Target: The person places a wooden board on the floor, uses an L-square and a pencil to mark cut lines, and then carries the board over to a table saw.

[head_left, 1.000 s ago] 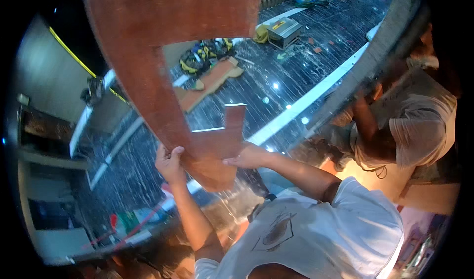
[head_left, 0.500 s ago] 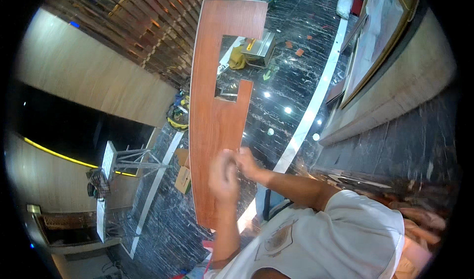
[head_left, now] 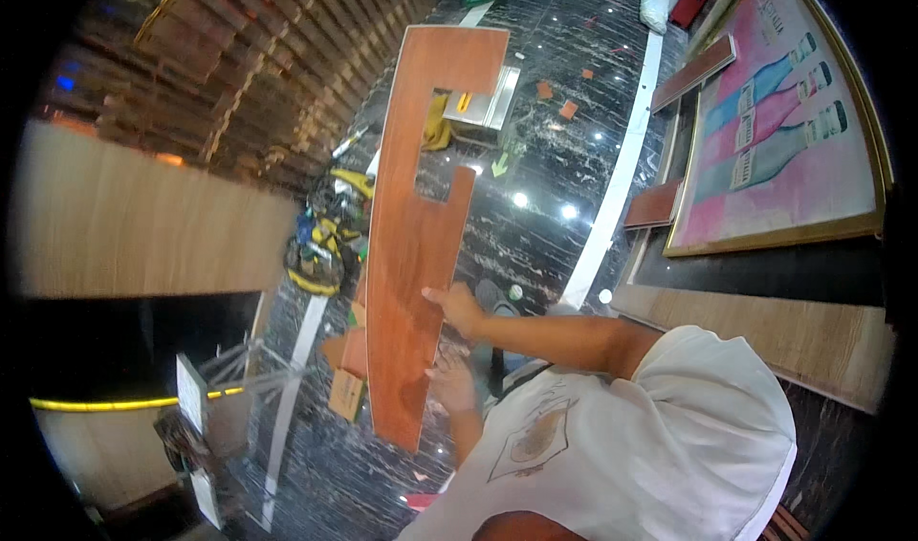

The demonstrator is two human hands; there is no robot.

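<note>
Board (head_left: 406, 292) is hanging above the floor (head_left: 545, 264), the right hand (head_left: 460, 311) clamping its grip on one side; the left hand (head_left: 453, 386) is touching lower down — whether clamping, one cannot tell. The thin prong (head_left: 461, 186) is looking weak — a knock could be snapping it.

a long, reddish-brown wood-grain board (head_left: 406, 302) is held up with its broad face in view, running from near to far, its far end leaning slightly right. its left edge bows gently outward, with a thin pale rim. toward the far end, a hooked, square-cornered notch opens on the right, leaving a short upright prong. the near end is narrower.
</note>
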